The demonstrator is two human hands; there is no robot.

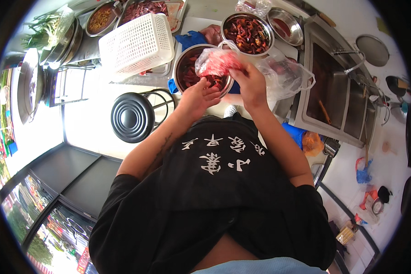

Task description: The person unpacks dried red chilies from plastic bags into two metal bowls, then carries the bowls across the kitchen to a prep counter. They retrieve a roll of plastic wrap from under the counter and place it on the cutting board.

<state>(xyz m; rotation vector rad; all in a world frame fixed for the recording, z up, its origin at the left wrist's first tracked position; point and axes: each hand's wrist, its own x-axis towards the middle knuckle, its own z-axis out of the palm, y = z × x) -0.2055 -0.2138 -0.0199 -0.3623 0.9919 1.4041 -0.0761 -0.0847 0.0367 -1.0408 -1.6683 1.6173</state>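
My right hand [251, 82] grips a clear plastic bag [219, 61] with red and white contents, held over a steel bowl [181, 80] of dark red pieces. Below the bag, at the bowl's near side, is my left hand [200, 99], palm up with fingers apart and nothing held in it. A second steel bowl [272, 41], full of dark red and orange pieces, stands behind to the right. Part of the near bowl's contents is hidden by the bag and my hands. To the right of my right hand lies another clear plastic bag [284, 75].
A white perforated plastic basket [137, 44] stands left of the bowls, with a metal tray [178, 17] of dark red strips behind it. A steel sink [332, 92] with a faucet [358, 63] is at right. A round black stool [132, 117] stands at left, below the counter.
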